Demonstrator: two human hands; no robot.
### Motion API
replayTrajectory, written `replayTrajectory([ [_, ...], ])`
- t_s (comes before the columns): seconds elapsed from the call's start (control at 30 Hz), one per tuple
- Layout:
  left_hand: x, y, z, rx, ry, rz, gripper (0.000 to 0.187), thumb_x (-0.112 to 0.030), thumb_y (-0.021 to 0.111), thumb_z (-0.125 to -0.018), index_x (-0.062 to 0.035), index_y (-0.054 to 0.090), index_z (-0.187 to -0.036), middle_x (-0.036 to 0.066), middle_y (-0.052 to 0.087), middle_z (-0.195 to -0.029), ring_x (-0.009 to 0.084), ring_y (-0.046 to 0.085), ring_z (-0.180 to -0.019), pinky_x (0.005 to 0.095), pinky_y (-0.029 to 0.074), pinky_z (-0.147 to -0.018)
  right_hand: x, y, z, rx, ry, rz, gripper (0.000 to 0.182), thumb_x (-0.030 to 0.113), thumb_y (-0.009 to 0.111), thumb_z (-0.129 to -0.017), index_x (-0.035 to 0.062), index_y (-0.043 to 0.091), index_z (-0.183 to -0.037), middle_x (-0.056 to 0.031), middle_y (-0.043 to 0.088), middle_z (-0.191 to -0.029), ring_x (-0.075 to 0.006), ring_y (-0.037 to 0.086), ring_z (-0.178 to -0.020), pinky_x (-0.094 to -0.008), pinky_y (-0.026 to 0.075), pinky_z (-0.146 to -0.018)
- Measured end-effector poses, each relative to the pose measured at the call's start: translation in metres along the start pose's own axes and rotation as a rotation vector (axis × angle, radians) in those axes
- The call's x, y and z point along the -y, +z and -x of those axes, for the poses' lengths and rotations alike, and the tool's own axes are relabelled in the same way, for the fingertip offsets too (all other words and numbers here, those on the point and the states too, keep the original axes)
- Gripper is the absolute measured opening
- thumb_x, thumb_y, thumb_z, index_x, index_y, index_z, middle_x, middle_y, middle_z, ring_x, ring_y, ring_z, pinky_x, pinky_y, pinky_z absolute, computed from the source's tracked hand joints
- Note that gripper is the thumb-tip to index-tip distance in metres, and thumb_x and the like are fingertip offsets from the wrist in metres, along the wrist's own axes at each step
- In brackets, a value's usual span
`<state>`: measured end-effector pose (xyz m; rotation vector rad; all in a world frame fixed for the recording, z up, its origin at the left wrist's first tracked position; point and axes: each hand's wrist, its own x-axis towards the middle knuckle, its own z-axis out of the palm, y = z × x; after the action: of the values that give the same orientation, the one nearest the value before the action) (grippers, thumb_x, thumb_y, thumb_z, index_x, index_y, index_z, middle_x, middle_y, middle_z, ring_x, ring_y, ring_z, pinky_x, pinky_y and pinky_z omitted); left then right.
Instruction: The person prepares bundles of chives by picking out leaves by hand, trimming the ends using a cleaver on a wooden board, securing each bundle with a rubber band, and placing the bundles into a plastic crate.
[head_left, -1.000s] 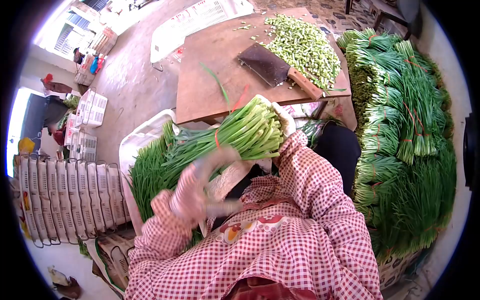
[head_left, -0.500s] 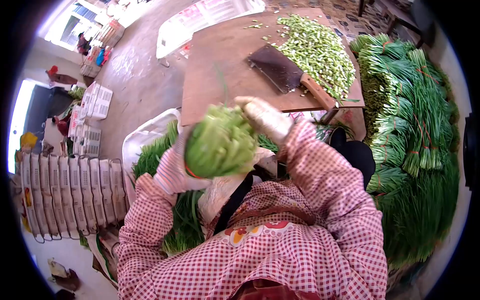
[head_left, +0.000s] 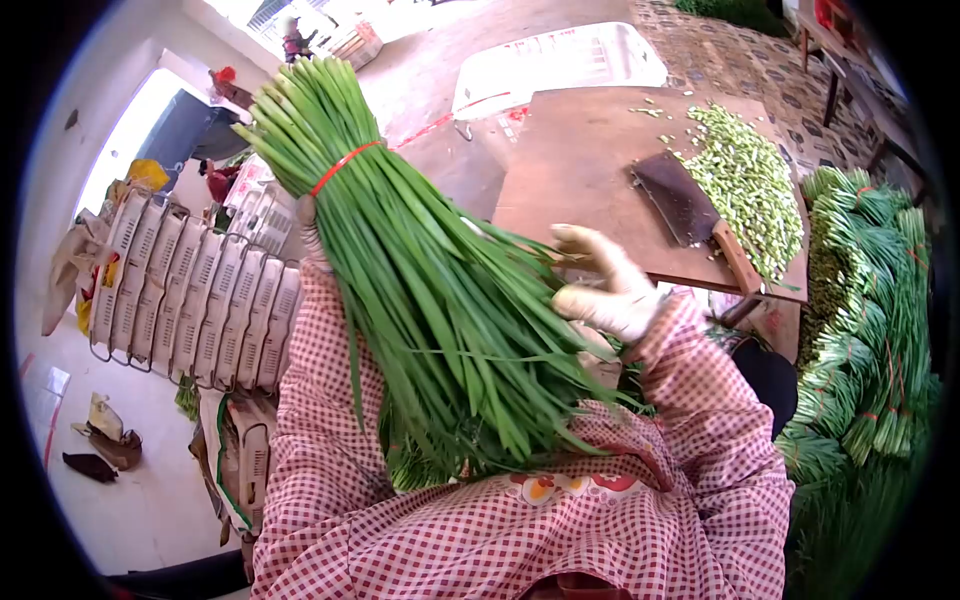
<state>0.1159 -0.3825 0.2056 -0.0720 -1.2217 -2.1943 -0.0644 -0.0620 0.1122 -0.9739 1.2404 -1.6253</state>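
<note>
The bundle of green stalks [head_left: 430, 270] lies slantwise across the middle of the frame, its long axis running from the upper left down towards the lower centre. Its thick stalk ends [head_left: 305, 95] point to the upper left, clear of both hands, while the thin leaf tips fan out loosely at the lower centre, over the front of the checked garment [head_left: 560, 530]. A red band [head_left: 345, 165] rings it nearer the stalk ends than the tips. The left hand [head_left: 312, 235] is the nearer one to this banded end: it appears to grasp the bundle from the underside, close to the band, though most of its fingers are hidden behind the stalks. The left sleeve [head_left: 320, 400] runs down beside and partly beneath the leaves. The right hand [head_left: 612, 285], gloved, sits right of centre, along the loose, leafy side and well apart from the band; its fingers are spread and grip nothing, with the thumb next to the outer leaves, and whether it touches them I cannot tell. Beyond the right hand, at the upper right, is a wooden board [head_left: 570, 170] bearing a cleaver [head_left: 690, 205], whose handle slants towards the lower right, and a heap of chopped green pieces [head_left: 745, 190].
</note>
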Motion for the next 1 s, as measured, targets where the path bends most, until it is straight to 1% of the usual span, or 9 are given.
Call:
replayTrajectory([
  [0.13,0.054,0.004,0.001,-0.077,-0.028,0.117,0.05,-0.029,0.072,-0.078,-0.0036,0.057,-0.119,0.013,0.064,-0.114,0.0263,0.066,-0.093,0.04,0.057,-0.082,0.013,0.033,0.025,0.163,0.024,0.043,0.116,0.011,0.085,-0.063,0.0135,0.009,-0.15,-0.0175,0.034,-0.146,-0.0263,0.032,-0.134,-0.0365,0.029,-0.111],
  [0.23,0.081,0.002,0.007,-0.135,-0.039,0.072,0.052,-0.035,0.071,-0.078,-0.0043,0.059,-0.117,0.012,0.065,-0.112,0.0255,0.066,-0.092,0.0386,0.056,-0.082,-0.064,0.003,0.024,0.065,-0.874,0.766,0.107,-0.004,0.072,-0.068,0.0145,0.007,-0.151,-0.0148,0.042,-0.141,-0.0232,0.042,-0.128,-0.0315,0.035,-0.107],
  [0.33,0.099,0.035,0.025,-0.225,-0.055,-0.048,0.06,-0.043,0.072,-0.073,-0.005,0.058,-0.118,0.01,0.065,-0.111,0.0254,0.063,-0.099,0.0391,0.053,-0.087,0.017,-0.011,0.042,-0.095,-0.023,0.461,0.047,0.006,0.067,-0.081,0.0125,0.052,-0.125,-0.0096,0.061,-0.119,-0.0236,0.062,-0.102,-0.0302,0.049,-0.096],
  [0.37,0.103,0.034,0.029,-0.226,-0.065,-0.042,0.06,-0.043,0.072,-0.073,-0.005,0.058,-0.118,0.01,0.065,-0.111,0.0254,0.063,-0.099,0.0391,0.053,-0.087,0.031,-0.02,0.041,-0.118,0.102,0.501,0.051,0.005,0.069,-0.079,0.0126,0.051,-0.126,-0.0103,0.063,-0.115,-0.0215,0.061,-0.103,-0.0279,0.048,-0.095],
  [0.6,0.117,0.032,0.049,-0.306,-0.051,-0.054,0.066,-0.048,0.072,-0.071,-0.0057,0.058,-0.12,0.01,0.064,-0.113,0.0269,0.061,-0.102,0.0414,0.051,-0.09,0.044,-0.035,0.042,0.105,0.093,0.626,0.074,0.004,0.074,-0.074,0.0158,0.04,-0.138,-0.0115,0.061,-0.122,-0.0255,0.058,-0.112,-0.0349,0.045,-0.1],
  [0.73,0.113,0.03,0.064,-0.315,-0.011,0.08,0.062,-0.031,0.078,-0.066,-0.0015,0.058,-0.117,0.014,0.067,-0.104,0.0299,0.066,-0.09,0.0433,0.058,-0.078,0.023,-0.072,0.069,0.304,0.136,0.856,0.085,0.038,0.079,-0.074,0.0058,0.036,-0.141,-0.0226,0.049,-0.131,-0.0349,0.043,-0.127,-0.0431,0.038,-0.105],
  [0.83,0.119,0.035,0.076,-0.247,-0.108,0.157,0.062,-0.025,0.079,-0.064,0.001,0.058,-0.116,0.015,0.067,-0.102,0.0308,0.067,-0.088,0.0444,0.06,-0.075,0.014,-0.087,0.072,-0.08,0.267,0.336,0.055,0.033,0.074,-0.08,0.0023,0.055,-0.122,-0.0188,0.055,-0.124,-0.0291,0.057,-0.109,-0.037,0.049,-0.093],
  [0.87,0.122,0.037,0.076,-0.216,-0.151,0.194,0.063,-0.02,0.079,-0.063,0.0038,0.057,-0.116,0.017,0.067,-0.102,0.0317,0.068,-0.084,0.0443,0.061,-0.073,0.02,-0.074,0.065,-0.2,0.122,0.611,0.027,0.01,0.067,-0.086,0.0014,0.057,-0.11,-0.0069,0.065,-0.099,-0.0148,0.062,-0.085,-0.0267,0.053,-0.077],
  [1.0,0.139,0.055,0.074,-0.145,-0.296,0.234,0.063,-0.018,0.077,-0.063,0.0056,0.055,-0.117,0.018,0.066,-0.1,0.0321,0.068,-0.083,0.0442,0.061,-0.072,0.026,-0.011,0.051,-0.091,-0.272,0.551,0.01,0.011,0.063,-0.084,0.0049,0.066,-0.092,-0.0118,0.067,-0.084,-0.0228,0.066,-0.082,-0.0332,0.053,-0.074],
])
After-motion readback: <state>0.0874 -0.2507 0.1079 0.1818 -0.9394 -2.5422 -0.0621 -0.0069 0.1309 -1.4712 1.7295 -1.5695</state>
